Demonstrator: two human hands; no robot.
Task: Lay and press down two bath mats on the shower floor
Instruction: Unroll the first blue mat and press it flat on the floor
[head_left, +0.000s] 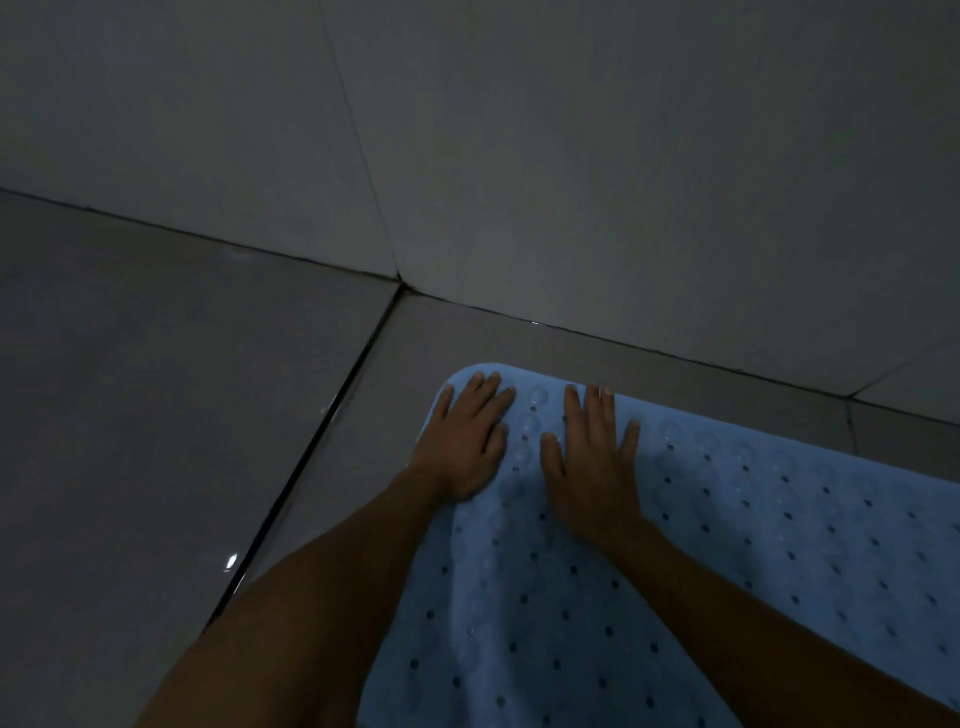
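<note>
Head view only, dim light. 1 bath mat (701, 561), pale blue with rows of small holes and suction bumps, lies on the tiled shower floor (156, 415) and fills the lower right of the frame. Its rounded corner sits centre frame, near the wall (571, 156) but apart from it, with a strip of bare tile between. A dark grout line (311, 467) runs diagonally just left of the mat.

Left hand (467, 441) is flat on that rounded corner, fingers straight and slightly spread. Right hand (592, 462) is flat just beside it, fingers straight, pointing at the wall. Hands close but not touching; neither grips anything, both palms bear down on the mat.

Step, as I read it: pressing down mat 1 at its far corner. The mat looks slightly rippled below the left wrist, so seating is probably not finished.

Next move likely calls for shifting both palms along the edge toward lower right, pressing flat to seat the suction cups. No 2nd mat in view, so roughly half the task or more remains.
</note>
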